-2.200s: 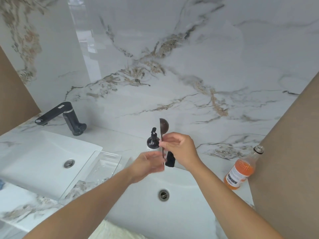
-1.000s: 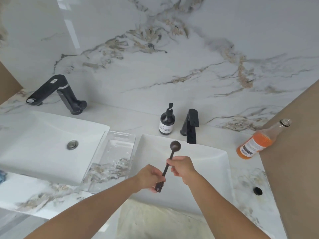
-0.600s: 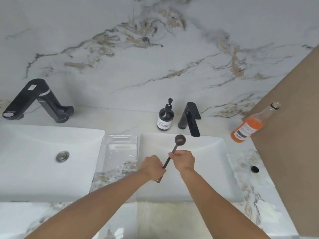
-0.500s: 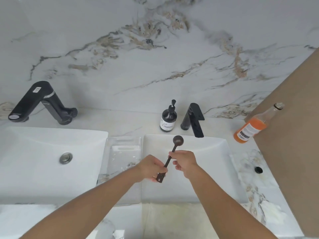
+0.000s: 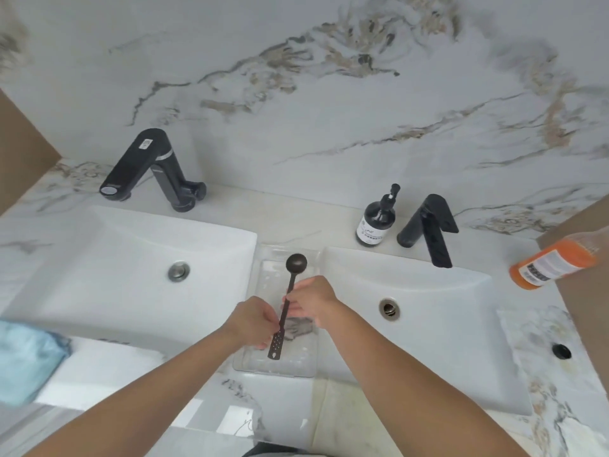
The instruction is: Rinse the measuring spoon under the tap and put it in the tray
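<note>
Dark brown spoon (image 5: 289, 296), clear tray (image 5: 306, 366), black taps (image 5: 428, 227), white sinks (image 5: 438, 311), orange bottle (image 5: 548, 263), veined marble wall (image 5: 296, 110)

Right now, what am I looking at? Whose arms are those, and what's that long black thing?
The picture comes from a camera worn on a person's head, looking down, so the arms are that person's own. The left hand and right hand both hold a dark measuring spoon by its handle. It is above a clear tray that sits between two white sinks, the left sink and the right sink. Each sink has a black tap behind it: left tap, right tap. Also there: a dark soap bottle, an orange bottle and a blue cloth.
</note>
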